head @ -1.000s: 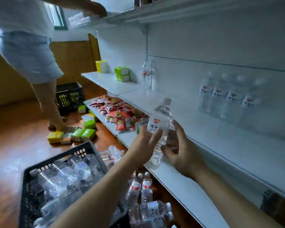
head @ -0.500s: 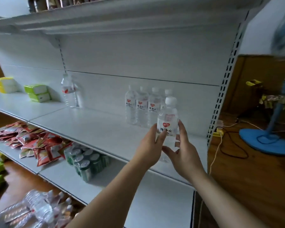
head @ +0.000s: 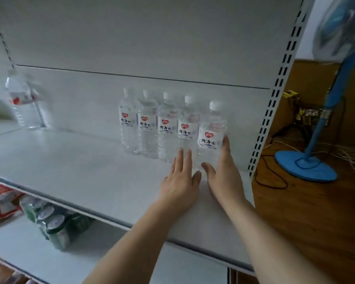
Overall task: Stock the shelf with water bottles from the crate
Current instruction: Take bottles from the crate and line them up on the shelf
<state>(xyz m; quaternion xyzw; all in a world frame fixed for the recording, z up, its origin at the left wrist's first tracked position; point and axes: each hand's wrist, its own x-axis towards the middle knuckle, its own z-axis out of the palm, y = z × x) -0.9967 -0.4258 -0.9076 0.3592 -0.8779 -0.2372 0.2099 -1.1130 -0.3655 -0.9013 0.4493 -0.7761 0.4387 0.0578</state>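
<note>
**Fifth bottle stood at the end of the row on the shelf**

In the head view, the white metal shelf [head: 74, 171] carried a row of five small water bottles against its back panel, all upright, with white caps and labels facing forward. The row ran from the leftmost bottle [head: 127, 128] toward the right, and the bottles stood just beside one another, touching or nearly so. The newest bottle [head: 211, 136] was the rightmost one and also the nearest to the camera, close to the perforated upright post [head: 275, 95] of the shelf.

Both hands were at the base of this bottle. The left hand [head: 180, 181] lay with straight, released fingers over the shelf; its fingertips reached the lower part of the fourth bottle [head: 188, 130] and its thumb pointed toward the newest one. The right hand [head: 223, 177] was also released, fingers straight, with the fingertips along the right side of the newest bottle and the thumb near its foot. Neither hand was curled around anything.

Farther left on the same shelf stood a larger bottle [head: 22, 101], blurred. On the lower shelf were green cans [head: 53, 224] and red packets [head: 0, 201]. To the right, on the wooden floor [head: 307, 222], stood a blue fan [head: 307, 167] with cables [head: 275, 177] near its base.
</note>
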